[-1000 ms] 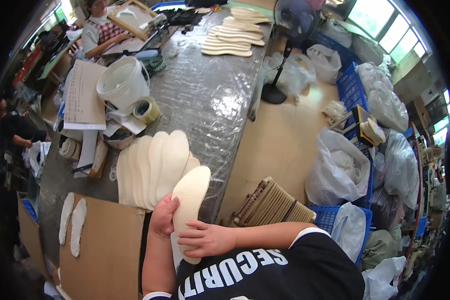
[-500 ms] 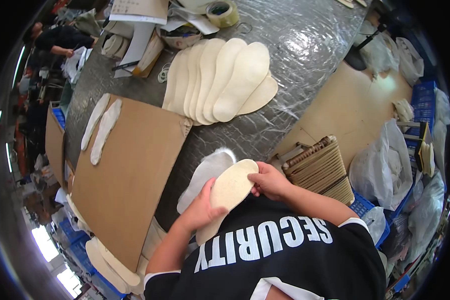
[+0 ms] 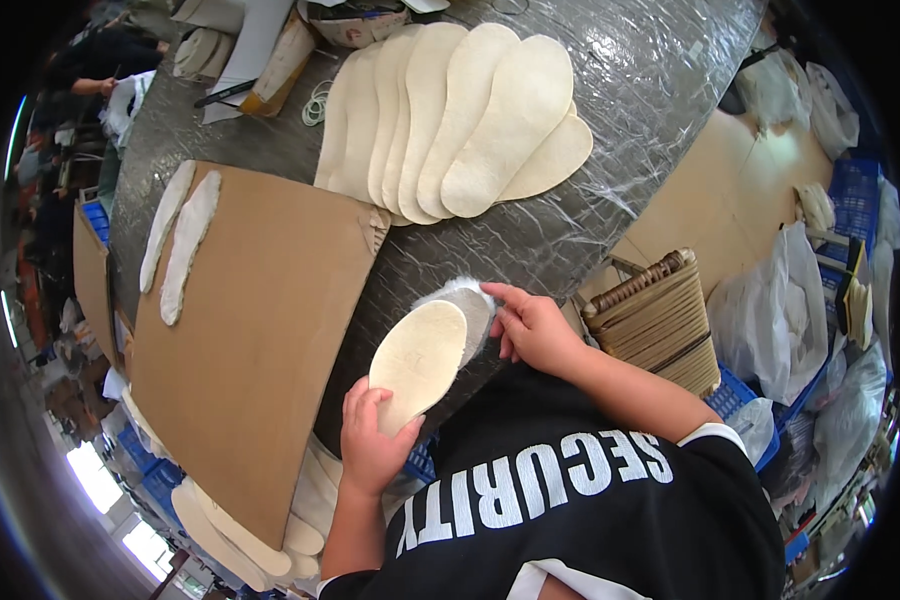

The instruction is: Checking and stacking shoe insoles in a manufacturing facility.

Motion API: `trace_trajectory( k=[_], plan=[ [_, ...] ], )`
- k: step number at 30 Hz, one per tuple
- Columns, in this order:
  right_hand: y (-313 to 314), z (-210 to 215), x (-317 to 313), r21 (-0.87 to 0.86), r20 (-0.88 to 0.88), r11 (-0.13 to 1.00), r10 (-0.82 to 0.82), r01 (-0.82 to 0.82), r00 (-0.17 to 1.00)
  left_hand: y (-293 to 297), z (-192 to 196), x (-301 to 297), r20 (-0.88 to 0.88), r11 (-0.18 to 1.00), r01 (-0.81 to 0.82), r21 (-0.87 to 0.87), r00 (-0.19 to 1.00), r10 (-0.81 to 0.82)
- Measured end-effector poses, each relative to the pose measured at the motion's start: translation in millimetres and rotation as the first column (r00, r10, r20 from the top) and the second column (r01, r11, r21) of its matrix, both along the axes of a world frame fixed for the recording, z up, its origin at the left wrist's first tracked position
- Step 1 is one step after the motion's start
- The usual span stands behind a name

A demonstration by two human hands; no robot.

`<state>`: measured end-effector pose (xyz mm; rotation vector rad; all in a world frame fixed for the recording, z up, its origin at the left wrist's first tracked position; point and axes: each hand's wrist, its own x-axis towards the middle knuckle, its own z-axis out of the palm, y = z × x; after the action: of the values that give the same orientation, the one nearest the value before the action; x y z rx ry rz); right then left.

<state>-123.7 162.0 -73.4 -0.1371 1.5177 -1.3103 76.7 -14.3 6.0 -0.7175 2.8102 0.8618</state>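
By the tabletop's (image 3: 410, 255) edge our left hand (image 3: 373, 447) grips the insole (image 3: 416, 355), likely bendy, best rim-held; our loose right hand (image 3: 540, 335) touches fleece (image 3: 478, 316).

From the person's head, the one view looked steeply down at close range over the tabletop (image 3: 630, 110) and the wearer's black shirt (image 3: 610, 520), its wide fisheye (straight edges bowed toward the rim) taking in floor (image 3: 760, 190) at right.
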Motion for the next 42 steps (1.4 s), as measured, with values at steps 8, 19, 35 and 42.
trace_trajectory(
  k=[8,19,35,42],
  plan=[
    [-1,-3,-5,0.013,-0.132,0.998,0.070,-0.069,0.989,-9,-18,-17,0.016,0.994,0.104,0.042,0.994,-0.105],
    [1,-5,-11,-0.016,0.029,0.999,0.044,-0.044,0.999,-14,-20,-26,0.021,0.983,0.156,0.094,0.987,-0.159],
    [0,-6,-13,-0.034,0.028,0.997,0.065,-0.064,0.998,-16,-21,-28,0.067,0.982,0.137,0.127,0.987,-0.146],
    [-1,-8,-13,-0.033,0.039,0.997,0.074,-0.073,0.997,-18,-22,-30,0.075,0.981,0.164,0.100,0.982,-0.172]
  ],
)
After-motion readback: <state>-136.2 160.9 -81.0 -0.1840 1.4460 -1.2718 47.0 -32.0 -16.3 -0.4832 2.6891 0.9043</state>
